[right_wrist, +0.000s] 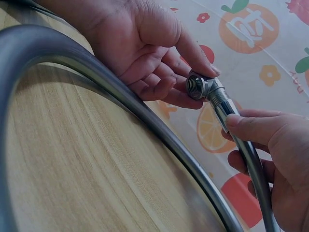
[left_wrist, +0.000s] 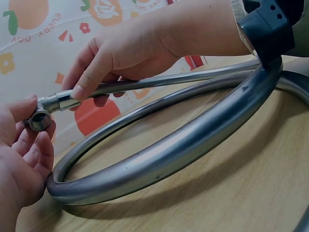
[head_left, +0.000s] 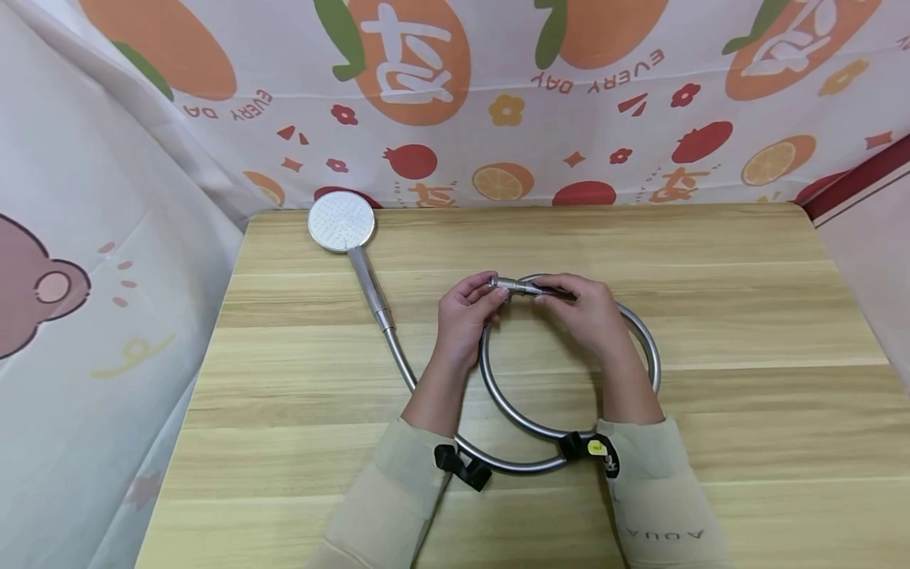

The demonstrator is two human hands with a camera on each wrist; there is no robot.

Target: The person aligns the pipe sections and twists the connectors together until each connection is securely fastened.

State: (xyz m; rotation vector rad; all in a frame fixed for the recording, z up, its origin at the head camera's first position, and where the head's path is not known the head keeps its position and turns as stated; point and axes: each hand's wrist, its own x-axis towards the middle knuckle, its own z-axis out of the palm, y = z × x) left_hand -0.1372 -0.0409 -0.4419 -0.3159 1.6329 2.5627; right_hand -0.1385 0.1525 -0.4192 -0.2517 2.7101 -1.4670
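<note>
My left hand pinches a small metal elbow fitting between thumb and fingers; its threaded open end shows in both wrist views. The fitting meets the metal nut at the end of a grey shower hose. My right hand grips the hose just behind that nut, thumb along the nut. Both hands are raised over the far middle of the table. From there the hose loops round on the tabletop and runs left to a shower head with a grey handle, lying face up.
A wood-grain table carries everything. Behind it hangs a fruit-print curtain, and a white cloth drapes along the left. Black wrist straps sit at the cuffs, close over the hose loop.
</note>
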